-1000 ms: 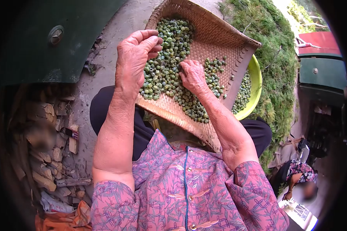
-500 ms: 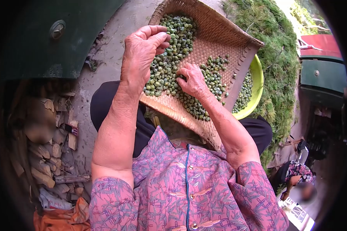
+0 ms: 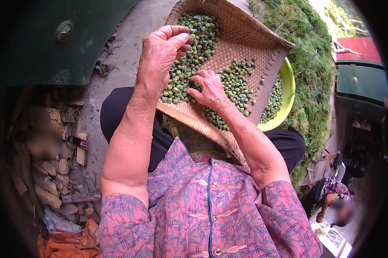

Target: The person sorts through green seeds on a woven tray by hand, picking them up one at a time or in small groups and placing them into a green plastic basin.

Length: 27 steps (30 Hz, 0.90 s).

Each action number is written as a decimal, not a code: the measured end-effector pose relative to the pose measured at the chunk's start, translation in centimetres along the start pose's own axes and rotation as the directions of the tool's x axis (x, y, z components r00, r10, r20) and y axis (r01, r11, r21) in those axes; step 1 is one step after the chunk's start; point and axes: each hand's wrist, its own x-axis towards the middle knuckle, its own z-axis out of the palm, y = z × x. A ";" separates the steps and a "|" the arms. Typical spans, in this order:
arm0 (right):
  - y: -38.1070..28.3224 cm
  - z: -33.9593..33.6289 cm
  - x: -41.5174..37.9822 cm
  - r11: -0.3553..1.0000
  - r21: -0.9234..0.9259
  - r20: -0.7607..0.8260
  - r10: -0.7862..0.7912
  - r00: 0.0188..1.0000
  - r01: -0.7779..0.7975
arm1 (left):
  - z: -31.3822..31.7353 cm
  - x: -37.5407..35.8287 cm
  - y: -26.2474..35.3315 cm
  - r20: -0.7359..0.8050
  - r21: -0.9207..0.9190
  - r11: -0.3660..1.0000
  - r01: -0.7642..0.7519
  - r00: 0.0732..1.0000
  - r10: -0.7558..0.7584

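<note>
Small round green fruits (image 3: 198, 32) lie in two heaps in a woven winnowing basket (image 3: 232, 47) tilted across my lap. My left hand (image 3: 166, 53) hovers over the left heap with its thumb and fingers curled together. Whatever it may hold is hidden. My right hand (image 3: 209, 89) is palm down at the near edge of the left heap, touching the fruits, its thumb apart from the fingers. The second heap lies to its right. Beyond the basket's right lip, a yellow-green basin (image 3: 290, 86) holds more of these fruits, partly covered by the basket.
Cut green branches (image 3: 293, 26) are piled to the right. Firewood (image 3: 52, 172) is stacked at the left, below a dark green panel (image 3: 34, 43). Orange cloth (image 3: 69, 243) lies at lower left. Another person (image 3: 331, 198) bends over something white at lower right.
My right hand has slid left, away from the right heap and towards the left one. The left hand has barely shifted and stays curled above the fruits.
</note>
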 end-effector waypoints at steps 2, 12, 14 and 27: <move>-0.9 -0.7 0.4 0.998 -0.028 0.163 0.052 0.985 -0.048 | 0.0 0.0 -0.1 -0.004 0.000 1.000 0.007 1.000 -0.007; -2.4 -0.3 -1.3 0.998 -0.020 0.080 -0.051 0.995 0.053 | 0.0 0.3 -0.6 0.053 0.074 0.997 -0.001 0.999 -0.003; -2.6 -0.1 -1.7 0.998 0.001 0.077 -0.065 0.995 0.066 | 0.1 0.4 -0.7 0.052 0.074 0.997 0.003 0.999 -0.007; -0.2 -3.2 -6.2 0.977 0.083 0.059 -0.200 0.978 0.195 | 0.3 0.3 -1.3 0.085 0.113 0.993 0.020 0.996 -0.030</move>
